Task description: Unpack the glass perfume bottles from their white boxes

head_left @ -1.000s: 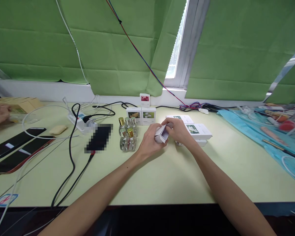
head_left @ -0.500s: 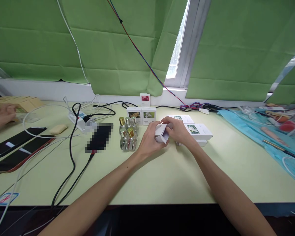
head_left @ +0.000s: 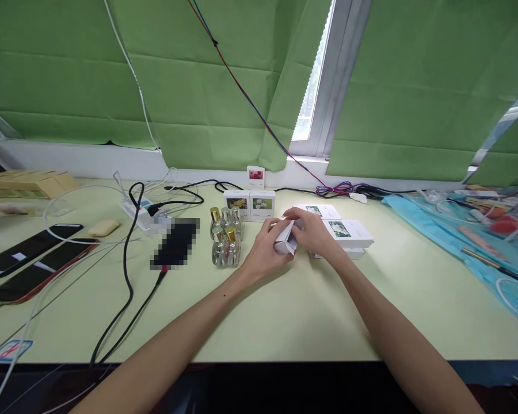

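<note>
Both my hands hold one small white carton (head_left: pixel 284 241) just above the pale green table (head_left: pixel 285 310). My left hand (head_left: pixel 264 248) grips its left side and my right hand (head_left: pixel 313 231) presses on its top flap from the right. Just left of my left hand stands a cluster of several small glass bottles with gold caps (head_left: pixel 225 236). Flat white cartons with flower pictures (head_left: pixel 345 230) lie right behind my right hand. Two upright flower-print boxes (head_left: pixel 249 204) stand further back.
A power strip (head_left: pixel 140 211) with black and white cables sits at back left, a blurred dark phone (head_left: pixel 175 242) beside the bottles, two phones (head_left: pixel 30 259) at far left. A blue sheet with tools (head_left: pixel 470 230) covers the right side. Green blinds hang behind.
The carton's open flap has been folded down under my right hand. Another person's hand at the far left edge has withdrawn almost out of view.
</note>
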A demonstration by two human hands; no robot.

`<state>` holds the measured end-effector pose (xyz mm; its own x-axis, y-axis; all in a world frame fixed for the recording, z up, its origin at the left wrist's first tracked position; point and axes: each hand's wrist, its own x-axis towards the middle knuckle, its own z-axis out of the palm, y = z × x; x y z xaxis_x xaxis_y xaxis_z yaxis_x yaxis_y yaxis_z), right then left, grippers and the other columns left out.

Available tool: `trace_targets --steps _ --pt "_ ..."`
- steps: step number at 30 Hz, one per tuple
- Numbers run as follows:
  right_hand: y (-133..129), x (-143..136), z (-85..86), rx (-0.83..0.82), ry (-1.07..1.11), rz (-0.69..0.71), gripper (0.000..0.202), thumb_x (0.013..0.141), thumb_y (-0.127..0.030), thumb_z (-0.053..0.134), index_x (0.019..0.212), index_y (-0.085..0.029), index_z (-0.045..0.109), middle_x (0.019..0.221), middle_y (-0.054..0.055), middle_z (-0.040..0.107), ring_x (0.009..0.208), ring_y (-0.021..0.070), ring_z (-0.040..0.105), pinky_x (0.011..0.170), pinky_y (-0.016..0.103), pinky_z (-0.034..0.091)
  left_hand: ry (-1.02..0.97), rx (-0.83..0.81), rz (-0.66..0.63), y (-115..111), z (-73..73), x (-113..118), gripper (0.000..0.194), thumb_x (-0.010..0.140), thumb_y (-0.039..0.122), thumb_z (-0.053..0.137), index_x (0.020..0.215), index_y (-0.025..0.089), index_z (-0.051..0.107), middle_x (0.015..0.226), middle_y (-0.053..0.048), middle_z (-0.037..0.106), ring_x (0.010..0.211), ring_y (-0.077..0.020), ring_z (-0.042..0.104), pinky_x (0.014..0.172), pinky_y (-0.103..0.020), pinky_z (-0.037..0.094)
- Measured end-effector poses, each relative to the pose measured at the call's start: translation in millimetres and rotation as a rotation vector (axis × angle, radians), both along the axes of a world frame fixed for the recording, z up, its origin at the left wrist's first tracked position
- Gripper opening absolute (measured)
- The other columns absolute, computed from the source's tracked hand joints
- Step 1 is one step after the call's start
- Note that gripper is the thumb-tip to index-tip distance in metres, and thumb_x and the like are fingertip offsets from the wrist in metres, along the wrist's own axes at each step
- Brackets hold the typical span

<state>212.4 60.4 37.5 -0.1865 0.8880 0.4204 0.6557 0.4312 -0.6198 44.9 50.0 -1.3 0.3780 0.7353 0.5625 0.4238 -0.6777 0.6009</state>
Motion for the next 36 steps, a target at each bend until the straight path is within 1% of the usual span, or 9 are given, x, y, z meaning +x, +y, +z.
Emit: trace_targets --steps 4,8,13,16,20,24,28,32,36 --pt "0 1 2.7 -0.026 0.064 0.015 0.038 0.076 -0.002 0.052 0.104 -0.022 0.067 0.107 0.005 0.077 0.104 0.0202 0.071 0.096 0.036 0.053 -0.001 0.027 -0.001 2 -3.0 1 0.066 0.073 0.01 0.072 0.135 0.029 0.059 0.128 -0.008 0.057 0.116 -0.0243 0.063 0.096 -0.037 0.056" --pt "-2 -1 11.6 -0.036 0.148 0.006 0.038 0.073 -0.002 0.051 0.1 -0.022 0.068 0.111 0.004 0.076 0.111 0.0212 0.07 0.1 0.039 0.053 0.021 0.001 0.002 0 -4.5 0 0.067 0.073 0.01 0.068 0.137 0.028 0.058 0.128 -0.009 0.056 0.115 -0.0244 0.063 0.094 -0.037 0.057" --pt "-4 -17 23.4 0.049 0.186 0.015 0.032 0.078 -0.004 0.051 0.099 -0.021 0.068 0.109 0.005 0.077 0.107 0.0205 0.071 0.1 0.038 0.054 0.131 0.006 -0.008 -3 -5.4 1 0.059 0.07 0.012 0.064 0.128 0.025 0.063 0.132 -0.011 0.055 0.111 -0.0288 0.064 0.087 -0.041 0.059" --pt "2 -35 29.0 0.05 0.094 0.149 0.034 0.082 -0.004 0.052 0.107 -0.019 0.068 0.112 0.006 0.076 0.105 0.0196 0.071 0.096 0.036 0.055 0.157 0.032 -0.014 -3 -6.2 4 0.053 0.067 0.011 0.061 0.119 0.021 0.066 0.121 -0.012 0.063 0.104 -0.0315 0.065 0.078 -0.042 0.06" --pt "20 -62 37.4 0.096 -0.118 0.285 0.037 0.086 -0.002 0.05 0.115 -0.017 0.067 0.119 0.01 0.074 0.101 0.0208 0.069 0.094 0.038 0.053 0.164 0.051 -0.076 -2 -5.8 6 0.057 0.065 0.005 0.056 0.117 0.026 0.065 0.103 -0.005 0.072 0.091 -0.0286 0.068 0.075 -0.041 0.059" --pt "41 -84 45.6 0.099 -0.264 0.345 0.037 0.088 0.0 0.05 0.119 -0.015 0.066 0.122 0.012 0.072 0.098 0.0215 0.067 0.094 0.038 0.049 0.174 0.111 -0.06 -5 -4.2 6 0.06 0.068 0.006 0.055 0.124 0.028 0.062 0.106 -0.006 0.071 0.098 -0.0306 0.067 0.08 -0.043 0.058" --pt "58 -100 47.9 0.093 -0.365 0.322 0.034 0.092 -0.009 0.06 0.125 -0.012 0.062 0.115 0.014 0.071 0.111 0.0272 0.062 0.09 0.036 0.047 0.16 0.129 -0.074 -7 -3.2 6 0.061 0.067 0.007 0.055 0.125 0.025 0.061 0.115 -0.008 0.068 0.11 -0.032 0.063 0.088 -0.045 0.057" --pt "69 -109 45.7 0.036 -0.454 0.268 0.034 0.092 -0.013 0.06 0.126 -0.016 0.06 0.115 0.013 0.069 0.101 0.0276 0.063 0.079 0.034 0.049 0.147 0.126 -0.084 -5 -3.6 6 0.064 0.066 0.006 0.054 0.128 0.021 0.06 0.115 -0.009 0.068 0.108 -0.0319 0.063 0.087 -0.045 0.056" --pt "74 -114 44.2 0.006 -0.505 0.238 0.026 0.092 -0.015 0.061 0.118 -0.017 0.062 0.113 0.012 0.068 0.096 0.0259 0.063 0.072 0.032 0.047 0.128 0.147 -0.094 -4 -5.5 6 0.066 0.064 0.005 0.055 0.128 0.02 0.062 0.116 -0.01 0.068 0.105 -0.0304 0.064 0.085 -0.043 0.057"
